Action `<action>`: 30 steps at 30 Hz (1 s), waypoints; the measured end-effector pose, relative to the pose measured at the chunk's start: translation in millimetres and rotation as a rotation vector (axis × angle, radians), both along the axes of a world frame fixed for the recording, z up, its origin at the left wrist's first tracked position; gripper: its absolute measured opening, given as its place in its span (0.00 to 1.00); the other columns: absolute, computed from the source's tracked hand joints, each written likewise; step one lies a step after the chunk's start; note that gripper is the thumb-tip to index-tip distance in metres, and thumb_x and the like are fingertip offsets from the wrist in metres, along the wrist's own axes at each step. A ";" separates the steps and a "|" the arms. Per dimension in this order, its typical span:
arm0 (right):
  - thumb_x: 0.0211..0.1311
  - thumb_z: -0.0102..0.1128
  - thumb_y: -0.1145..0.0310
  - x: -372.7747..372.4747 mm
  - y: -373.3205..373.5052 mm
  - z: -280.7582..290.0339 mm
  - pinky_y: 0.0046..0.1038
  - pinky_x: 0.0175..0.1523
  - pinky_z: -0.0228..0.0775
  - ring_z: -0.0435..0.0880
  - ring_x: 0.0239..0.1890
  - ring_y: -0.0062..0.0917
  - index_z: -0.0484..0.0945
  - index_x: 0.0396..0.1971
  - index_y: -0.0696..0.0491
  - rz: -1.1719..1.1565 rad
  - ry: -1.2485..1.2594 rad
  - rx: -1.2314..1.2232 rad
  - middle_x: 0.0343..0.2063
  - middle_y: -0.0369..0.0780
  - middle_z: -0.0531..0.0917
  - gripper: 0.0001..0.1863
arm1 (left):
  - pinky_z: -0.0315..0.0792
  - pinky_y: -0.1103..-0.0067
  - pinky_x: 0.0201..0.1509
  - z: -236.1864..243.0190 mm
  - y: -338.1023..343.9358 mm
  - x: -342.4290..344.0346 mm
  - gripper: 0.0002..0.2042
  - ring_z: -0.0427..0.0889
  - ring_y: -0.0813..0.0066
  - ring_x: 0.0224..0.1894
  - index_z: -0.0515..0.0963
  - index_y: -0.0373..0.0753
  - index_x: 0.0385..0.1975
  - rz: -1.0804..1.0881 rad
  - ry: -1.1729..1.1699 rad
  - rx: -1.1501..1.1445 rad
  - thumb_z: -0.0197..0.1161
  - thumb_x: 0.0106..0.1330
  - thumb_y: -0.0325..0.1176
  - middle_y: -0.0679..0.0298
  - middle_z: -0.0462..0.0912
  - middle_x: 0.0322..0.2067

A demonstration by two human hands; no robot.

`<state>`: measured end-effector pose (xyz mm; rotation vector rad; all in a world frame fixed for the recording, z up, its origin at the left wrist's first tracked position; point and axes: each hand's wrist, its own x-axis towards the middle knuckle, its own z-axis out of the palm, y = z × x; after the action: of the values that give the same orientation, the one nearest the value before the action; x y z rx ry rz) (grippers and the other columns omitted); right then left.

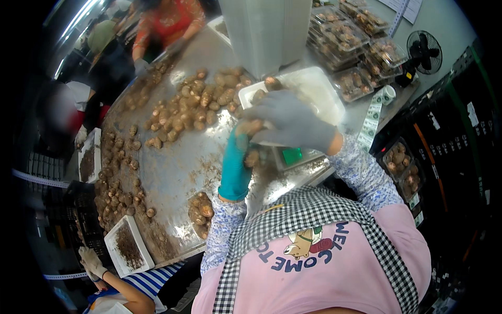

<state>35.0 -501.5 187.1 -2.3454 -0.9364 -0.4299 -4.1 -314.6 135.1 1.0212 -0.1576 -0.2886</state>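
My left hand [236, 170], in a teal glove with dirt on its fingertips, is closed on a small brown taro [250, 127] at the near left corner of a white tray [328, 93]. My right hand [293, 118], in a grey glove, reaches over that tray; its fingers and thumb close around the same taro from the right, slightly blurred. Beyond my right fingers, another taro [272, 82] sits at the tray's far rim. The tray is on a scale with a green display [292, 155]. One more taro [252, 158] is beside my left wrist.
A heap of taros [196, 104] covers the middle of the metal table [172, 183]. Filled clear boxes [340, 36] are stacked at the back right, near a label roll [387, 95] and a fan [423, 51]. A tall grey bin [264, 36] stands behind. Co-workers' hands [92, 261] are at left.
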 end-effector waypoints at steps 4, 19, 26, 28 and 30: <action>0.63 0.61 0.59 -15.5 -21.8 22.4 0.29 0.53 0.70 0.82 0.42 0.27 0.82 0.41 0.54 -0.022 -0.172 0.358 0.36 0.41 0.84 0.14 | 0.66 0.85 0.29 24.9 -3.8 1.5 0.24 0.75 0.80 0.29 0.70 0.33 0.55 0.107 0.024 -0.001 0.59 0.64 0.41 0.60 0.80 0.41; 0.71 0.51 0.55 -80.4 -115.9 -85.1 0.25 0.37 0.77 0.83 0.30 0.25 0.71 0.54 0.55 -0.612 0.712 1.251 0.38 0.45 0.84 0.21 | 0.74 0.80 0.32 15.2 8.6 7.5 0.22 0.79 0.75 0.34 0.71 0.35 0.54 0.395 -0.008 0.070 0.63 0.63 0.38 0.58 0.79 0.41; 0.66 0.58 0.55 -35.3 -103.6 -110.9 0.26 0.26 0.76 0.79 0.24 0.24 0.65 0.58 0.56 -0.560 0.819 1.494 0.38 0.43 0.82 0.27 | 0.75 0.79 0.31 3.7 -0.1 73.2 0.14 0.78 0.76 0.32 0.75 0.36 0.46 0.396 -0.188 0.384 0.62 0.64 0.35 0.61 0.79 0.34; 0.65 0.58 0.58 -17.6 -114.6 -135.2 0.24 0.25 0.75 0.77 0.23 0.20 0.65 0.58 0.57 -0.602 0.697 1.317 0.36 0.41 0.81 0.27 | 0.74 0.78 0.31 -6.9 -12.4 119.2 0.12 0.78 0.76 0.31 0.76 0.35 0.44 0.403 -0.197 0.508 0.61 0.65 0.35 0.62 0.78 0.33; 0.65 0.56 0.62 -12.7 -111.4 -129.2 0.23 0.24 0.74 0.75 0.20 0.18 0.67 0.55 0.58 -0.639 0.699 1.341 0.34 0.40 0.82 0.23 | 0.76 0.72 0.35 -0.6 -35.0 151.9 0.12 0.81 0.68 0.32 0.78 0.37 0.42 0.478 -0.383 0.760 0.60 0.65 0.37 0.59 0.80 0.34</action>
<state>22.3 -612.9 57.8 -1.2456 0.4239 -0.2747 147.8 -349.6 134.4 1.8222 -0.1448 0.3197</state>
